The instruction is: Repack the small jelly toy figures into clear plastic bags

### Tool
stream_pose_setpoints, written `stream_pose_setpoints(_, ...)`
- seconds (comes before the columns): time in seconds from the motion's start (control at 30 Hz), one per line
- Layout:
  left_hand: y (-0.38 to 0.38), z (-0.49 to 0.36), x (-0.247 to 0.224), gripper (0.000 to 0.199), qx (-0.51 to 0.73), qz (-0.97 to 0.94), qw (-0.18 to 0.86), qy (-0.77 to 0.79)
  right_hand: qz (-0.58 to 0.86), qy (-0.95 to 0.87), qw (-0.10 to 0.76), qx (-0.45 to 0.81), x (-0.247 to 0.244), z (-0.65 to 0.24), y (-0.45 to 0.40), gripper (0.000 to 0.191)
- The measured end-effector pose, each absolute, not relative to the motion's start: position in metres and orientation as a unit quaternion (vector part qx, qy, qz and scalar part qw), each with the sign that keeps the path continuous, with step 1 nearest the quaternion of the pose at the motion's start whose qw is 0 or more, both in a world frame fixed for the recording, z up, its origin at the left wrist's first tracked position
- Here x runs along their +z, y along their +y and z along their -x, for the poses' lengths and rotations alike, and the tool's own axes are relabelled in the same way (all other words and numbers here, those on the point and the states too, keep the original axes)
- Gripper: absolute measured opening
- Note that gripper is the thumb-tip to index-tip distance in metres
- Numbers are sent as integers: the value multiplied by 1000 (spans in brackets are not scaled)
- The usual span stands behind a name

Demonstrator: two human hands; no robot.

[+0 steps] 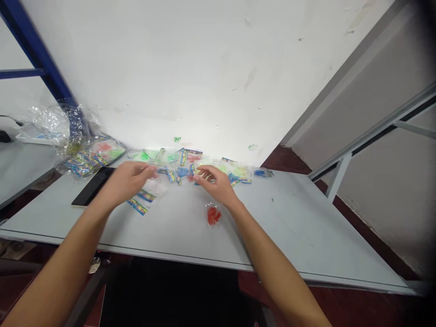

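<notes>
My left hand [127, 180] is over the left part of the table, fingers closed together and slightly blurred. A faint pinkish spot shows at its fingertips, but I cannot make out what it is. Below it lie clear plastic packets with colourful printed headers [138, 205]. My right hand [216, 182] hovers by the row of packets, with thumb and curved fingers apart. Nearest to its fingertips is a small packet with blue contents [183, 172]. Closer to me, a clear bag of red pieces [214, 215] rests under my right wrist.
Several packets with green contents [172, 157] line the wall. At far right lies another blue packet [261, 173]. A dark flat phone-like device [93, 185] is behind my left wrist. Crumpled clear plastic [51, 119] and piled packets [83, 163] stand at left, by a blue post [47, 59].
</notes>
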State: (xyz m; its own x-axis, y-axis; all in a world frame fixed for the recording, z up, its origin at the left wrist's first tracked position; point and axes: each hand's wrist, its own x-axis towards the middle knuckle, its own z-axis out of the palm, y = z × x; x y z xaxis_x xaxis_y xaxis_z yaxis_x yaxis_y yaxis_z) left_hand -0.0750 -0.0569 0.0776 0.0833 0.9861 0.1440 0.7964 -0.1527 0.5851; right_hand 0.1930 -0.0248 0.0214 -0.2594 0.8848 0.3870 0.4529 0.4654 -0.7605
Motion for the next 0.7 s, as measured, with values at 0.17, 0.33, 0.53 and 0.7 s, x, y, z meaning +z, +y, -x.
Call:
stream_pose_setpoints(0.17, 3, 12, 43, 28, 293, -708, 265, 586, 441, -777, 444, 71, 3, -171, -30, 58)
stream_pose_setpoints(0.33, 22, -14, 2, 24, 457, -576, 478, 481, 434, -795, 421, -38, -12, -168, -25, 28)
stream_pose_setpoints(0.53, 13, -20, -15, 39, 469, -506, 570, 446, 414, -821, 392, 40, -17, -160, -31, 37)
stream_pose_setpoints(0.7, 15, -20, -18, 41, 472, -521, 578, 415, 471, -788, 397, 20, -26, -164, -22, 40)
